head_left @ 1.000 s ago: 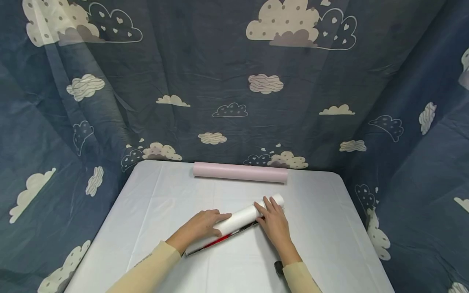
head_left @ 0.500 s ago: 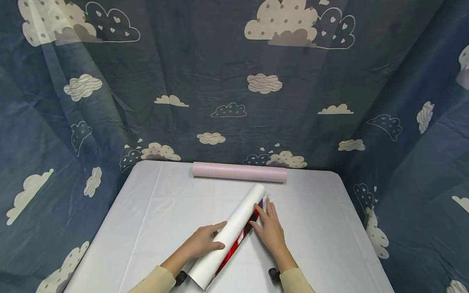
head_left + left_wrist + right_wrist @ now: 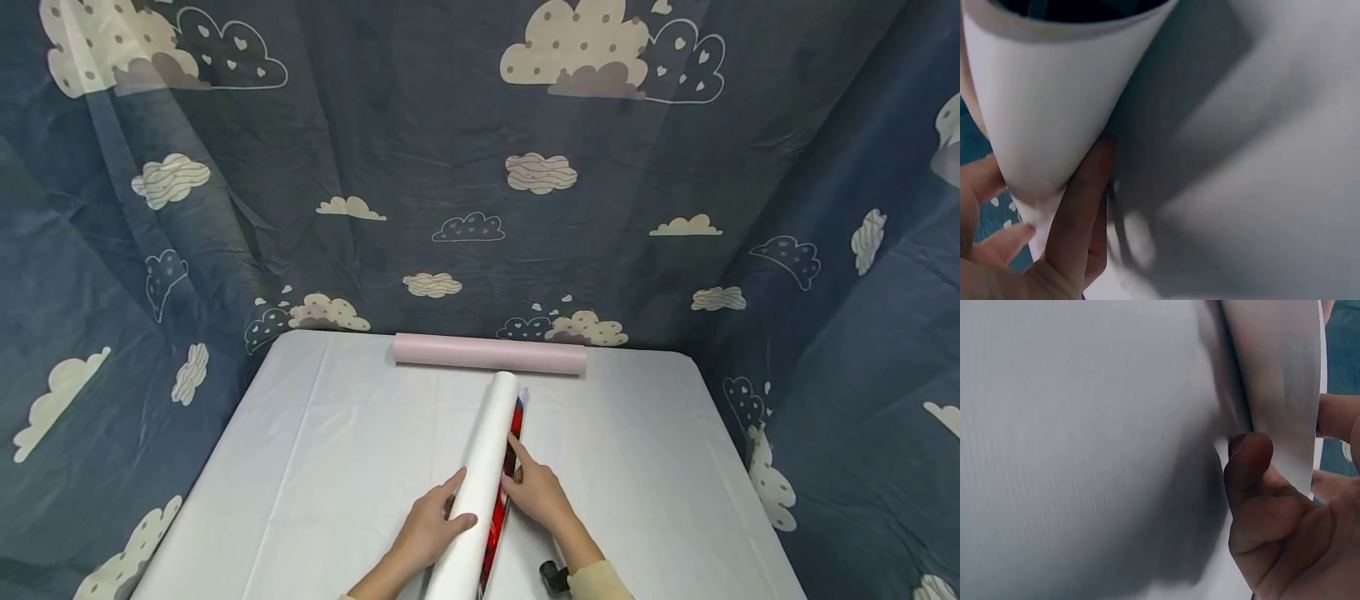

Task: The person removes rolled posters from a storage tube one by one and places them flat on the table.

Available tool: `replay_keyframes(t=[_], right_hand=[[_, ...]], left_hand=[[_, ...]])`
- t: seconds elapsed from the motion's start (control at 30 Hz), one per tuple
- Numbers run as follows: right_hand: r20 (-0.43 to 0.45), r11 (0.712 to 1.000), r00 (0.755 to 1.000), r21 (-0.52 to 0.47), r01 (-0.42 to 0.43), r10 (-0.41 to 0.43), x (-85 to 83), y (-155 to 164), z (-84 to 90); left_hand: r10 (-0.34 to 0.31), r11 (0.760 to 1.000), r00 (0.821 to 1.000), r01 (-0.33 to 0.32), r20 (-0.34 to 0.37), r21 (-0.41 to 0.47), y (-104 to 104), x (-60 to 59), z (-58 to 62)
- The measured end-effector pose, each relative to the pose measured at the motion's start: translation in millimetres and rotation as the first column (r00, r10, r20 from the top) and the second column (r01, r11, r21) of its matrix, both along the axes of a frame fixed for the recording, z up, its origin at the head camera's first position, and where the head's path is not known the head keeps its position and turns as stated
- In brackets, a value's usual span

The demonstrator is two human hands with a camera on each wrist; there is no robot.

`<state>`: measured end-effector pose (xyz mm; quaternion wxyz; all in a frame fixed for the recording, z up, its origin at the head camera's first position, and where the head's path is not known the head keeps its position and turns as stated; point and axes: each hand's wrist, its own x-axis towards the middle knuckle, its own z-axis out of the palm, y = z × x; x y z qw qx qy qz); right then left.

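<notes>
A white paper roll (image 3: 483,467) with a red printed inner side lies lengthwise on the table, its far end close to a pink roll (image 3: 489,353). My left hand (image 3: 427,529) grips the white roll from the left, with the thumb laid over its top. In the left wrist view the roll (image 3: 1054,94) fills the upper left, and the left hand's fingers (image 3: 1079,212) curl beneath it. My right hand (image 3: 536,498) holds the roll's right side at the red loose edge. The right wrist view shows the paper (image 3: 1279,381) pinched between the thumb (image 3: 1249,465) and a finger behind it.
A white cloth covers the table (image 3: 645,467), which has bare room on both sides of the roll. Blue fabric printed with clouds (image 3: 480,167) hangs around the back and sides. A small black device (image 3: 551,575) sits at my right wrist.
The white roll has swung from a diagonal to pointing straight away from me. Both hands have slid toward its near end, closer to my body.
</notes>
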<state>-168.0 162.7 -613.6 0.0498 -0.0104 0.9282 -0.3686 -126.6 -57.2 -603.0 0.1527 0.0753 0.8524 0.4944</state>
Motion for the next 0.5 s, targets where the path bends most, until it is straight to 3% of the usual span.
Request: replay_keyframes(t=[0.23, 0.5], right_hand=[[0.047, 0.998, 0.999, 0.061, -0.025, 0.022, -0.1, -8.2, -1.5], [0.037, 0.995, 0.999, 0.093, -0.038, 0.034, -9.5, -9.7, -2.6]], left_hand=[[0.013, 1.0, 1.0, -0.012, -0.007, 0.021, 14.1, 8.9, -5.0], [0.024, 0.999, 0.999, -0.024, -0.025, -0.025, 15.0, 2.7, 0.2]])
